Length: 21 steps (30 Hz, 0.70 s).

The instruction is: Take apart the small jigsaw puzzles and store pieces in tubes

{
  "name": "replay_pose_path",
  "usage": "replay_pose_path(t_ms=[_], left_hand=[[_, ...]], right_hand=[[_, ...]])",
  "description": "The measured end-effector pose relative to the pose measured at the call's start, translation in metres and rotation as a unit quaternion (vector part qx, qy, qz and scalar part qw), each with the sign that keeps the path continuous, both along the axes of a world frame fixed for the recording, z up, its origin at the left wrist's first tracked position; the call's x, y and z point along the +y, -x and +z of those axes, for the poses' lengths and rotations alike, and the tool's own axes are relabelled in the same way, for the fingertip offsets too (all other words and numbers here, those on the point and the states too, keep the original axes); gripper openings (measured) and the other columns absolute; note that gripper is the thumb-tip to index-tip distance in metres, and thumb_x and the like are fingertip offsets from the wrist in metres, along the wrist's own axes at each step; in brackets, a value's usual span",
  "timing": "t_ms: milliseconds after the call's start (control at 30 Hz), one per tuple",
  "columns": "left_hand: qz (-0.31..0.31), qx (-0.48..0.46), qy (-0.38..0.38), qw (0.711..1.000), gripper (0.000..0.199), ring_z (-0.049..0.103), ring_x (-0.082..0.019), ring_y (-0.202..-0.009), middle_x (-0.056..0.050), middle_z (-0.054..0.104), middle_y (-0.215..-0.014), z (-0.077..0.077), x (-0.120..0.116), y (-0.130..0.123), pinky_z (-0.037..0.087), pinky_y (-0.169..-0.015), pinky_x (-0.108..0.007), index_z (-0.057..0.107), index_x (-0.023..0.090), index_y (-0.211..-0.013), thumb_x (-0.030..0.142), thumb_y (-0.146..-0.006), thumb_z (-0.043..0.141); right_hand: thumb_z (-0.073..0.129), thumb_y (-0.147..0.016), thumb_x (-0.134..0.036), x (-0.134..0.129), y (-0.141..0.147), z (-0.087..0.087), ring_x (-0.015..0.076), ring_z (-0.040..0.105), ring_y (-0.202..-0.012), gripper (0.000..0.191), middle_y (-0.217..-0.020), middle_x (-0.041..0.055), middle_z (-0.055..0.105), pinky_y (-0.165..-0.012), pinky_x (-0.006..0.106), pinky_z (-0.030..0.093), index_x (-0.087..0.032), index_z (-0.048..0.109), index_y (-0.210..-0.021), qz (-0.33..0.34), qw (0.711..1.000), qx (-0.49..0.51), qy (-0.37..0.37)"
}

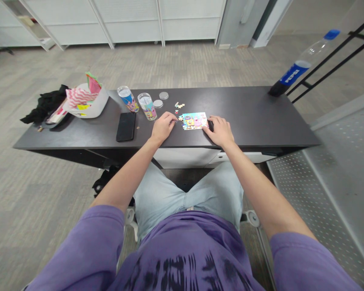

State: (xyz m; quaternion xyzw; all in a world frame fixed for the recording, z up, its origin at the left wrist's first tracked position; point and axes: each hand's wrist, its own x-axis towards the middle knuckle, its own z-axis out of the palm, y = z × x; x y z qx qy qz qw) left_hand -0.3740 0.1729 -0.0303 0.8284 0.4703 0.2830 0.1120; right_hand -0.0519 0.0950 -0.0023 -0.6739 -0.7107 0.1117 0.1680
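A partly assembled cartoon jigsaw puzzle [195, 121] lies flat on the dark desk before me, with uneven pieces along its left side. My right hand [220, 131] rests at the puzzle's right edge, its thumb at the lower right corner and its fingers apart on the desk. To the left of the puzzle, my left hand [164, 127] has its fingers drawn together near the tips; whether a small piece is between them cannot be made out. Loose puzzle pieces [180, 105] lie just beyond, between the puzzle and two round lids.
Two clear cartoon-printed cans [147, 106] and silver lids [164, 95] stand left of the pieces. A black phone [126, 127] lies nearer me. Farther left is a white basket [92, 106] with wrappers. A Pepsi bottle [294, 72] stands at the desk's far right corner.
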Motion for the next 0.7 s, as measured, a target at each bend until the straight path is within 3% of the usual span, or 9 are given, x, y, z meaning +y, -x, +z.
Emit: replay_pose_path(t_ms=[200,467,600,700], left_hand=[[0.032,0.021,-0.002,0.999,0.023,0.080,-0.038,-0.139,-0.012,0.082,-0.149,0.006,-0.004,-0.003,0.071,-0.128,-0.064,0.087,0.022,-0.140,0.042,-0.132,0.095],[0.044,0.019,0.001,0.999,0.027,0.079,-0.039,-0.141,-0.013,0.080,-0.152,0.006,-0.001,-0.003,0.070,-0.129,-0.064,0.086,0.021,-0.142,0.045,-0.132,0.095],[0.008,0.030,0.001,1.000,0.032,0.071,-0.043,-0.154,-0.015,0.077,-0.163,0.007,-0.009,-0.011,0.058,-0.140,-0.069,0.085,0.023,-0.154,0.038,-0.127,0.095],[-0.037,0.040,0.005,0.998,0.042,0.061,-0.045,-0.168,-0.013,0.074,-0.175,0.005,-0.017,-0.021,0.044,-0.150,-0.069,0.087,0.032,-0.162,0.027,-0.120,0.094]], right_hand=[[0.056,-0.118,-0.058,0.000,-0.001,0.000,0.0554,0.060,-0.179,0.072,-0.196,0.0220,0.067,-0.150,0.078,0.048,-0.021,0.078,-0.175,0.001,1.000,0.004,0.003],[0.057,-0.118,-0.059,0.001,-0.002,-0.004,0.0557,0.060,-0.178,0.072,-0.196,0.0235,0.066,-0.149,0.078,0.048,-0.018,0.078,-0.174,0.002,1.000,0.007,-0.002],[0.057,-0.118,-0.059,0.002,-0.003,-0.005,0.0563,0.061,-0.176,0.070,-0.195,0.0218,0.067,-0.148,0.080,0.049,-0.021,0.080,-0.173,0.003,1.000,0.008,-0.006],[0.057,-0.118,-0.060,0.001,-0.003,-0.004,0.0574,0.062,-0.174,0.073,-0.193,0.0196,0.071,-0.147,0.082,0.050,-0.026,0.076,-0.181,0.005,1.000,0.009,-0.009]])
